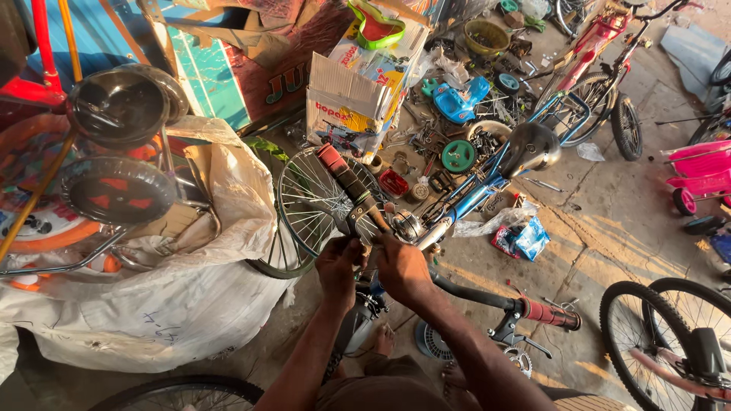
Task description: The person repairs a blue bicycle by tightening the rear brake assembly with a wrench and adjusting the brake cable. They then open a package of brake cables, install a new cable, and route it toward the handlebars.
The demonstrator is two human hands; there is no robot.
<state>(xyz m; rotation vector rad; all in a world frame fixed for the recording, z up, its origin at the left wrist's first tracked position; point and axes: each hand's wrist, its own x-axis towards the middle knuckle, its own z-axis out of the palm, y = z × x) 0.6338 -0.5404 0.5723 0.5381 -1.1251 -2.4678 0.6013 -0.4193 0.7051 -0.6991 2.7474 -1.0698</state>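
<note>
A blue bicycle (487, 183) with a black saddle (531, 146) stands in front of me, its handlebar turned towards me. My left hand (339, 262) is closed around the left side of the handlebar (352, 186), just below its black and red grip and the brake lever clamp. My right hand (401, 266) is closed over the handlebar's middle near the stem, next to a shiny bell (407, 225). The right handlebar end with a red grip (550, 313) sticks out to the right. The front wheel (316, 209) shows behind my hands.
A stuffed white sack (175, 297) with small wheels and frames on it lies at left. Cardboard boxes (358, 91), loose parts and tools litter the floor behind. Another bicycle (601, 84) stands at top right, pink toy vehicles (700, 171) at right, wheels (662, 327) at bottom right.
</note>
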